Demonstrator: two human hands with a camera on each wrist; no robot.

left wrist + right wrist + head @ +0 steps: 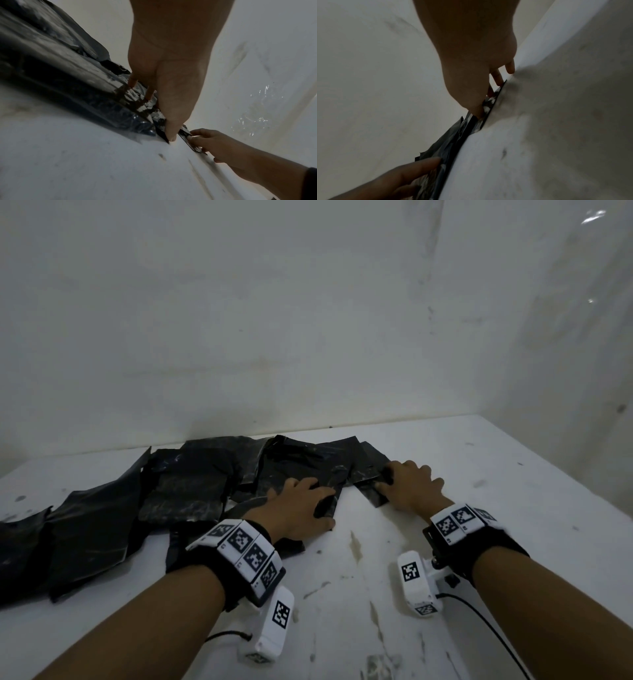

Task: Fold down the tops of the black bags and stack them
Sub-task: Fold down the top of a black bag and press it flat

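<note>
Several black bags lie in a loose row along the back of the white table [496, 542]. The nearest one, a crinkled black bag [308, 470], lies flat under both hands. My left hand [301, 508] rests on its front part with fingers spread, and the thumb [171, 136] presses at the bag's near edge. My right hand [411, 484] touches the bag's right end, with fingertips [498, 79] and thumb pressing on a narrow strip of the bag [488, 108]. Whether that strip is folded over I cannot tell.
More black bags [185, 484] overlap to the left, and the outermost ones [68, 542] reach the left edge of the view. A white wall [274, 337] stands right behind them, with a side wall [565, 354] at the right. A thin cable [486, 625] trails from the right wrist.
</note>
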